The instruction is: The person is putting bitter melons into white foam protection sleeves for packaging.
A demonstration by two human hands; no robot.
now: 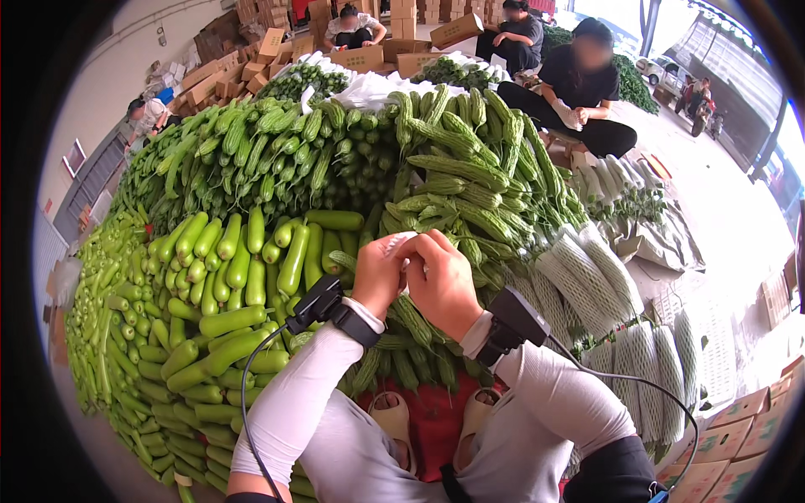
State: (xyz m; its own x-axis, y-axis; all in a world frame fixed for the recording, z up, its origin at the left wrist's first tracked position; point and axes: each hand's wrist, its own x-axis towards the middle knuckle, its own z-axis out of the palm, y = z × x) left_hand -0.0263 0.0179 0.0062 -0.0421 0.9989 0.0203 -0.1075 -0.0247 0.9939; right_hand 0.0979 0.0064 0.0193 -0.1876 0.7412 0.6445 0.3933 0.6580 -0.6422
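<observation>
My left hand and my right hand meet in front of me, fingertips together on a small piece of white foam netting. The fingers hide most of it. Beneath and beyond them lie ridged bitter gourds, and a few more sit below my wrists. Smooth light-green gourds are heaped to the left. Bitter gourds wrapped in white foam net lie to the right of my right hand.
Thinner ridged green gourds form a high pile ahead. A person in dark clothes sits at the upper right, and others are farther back. Cardboard boxes stand behind the pile; printed cartons are at the lower right.
</observation>
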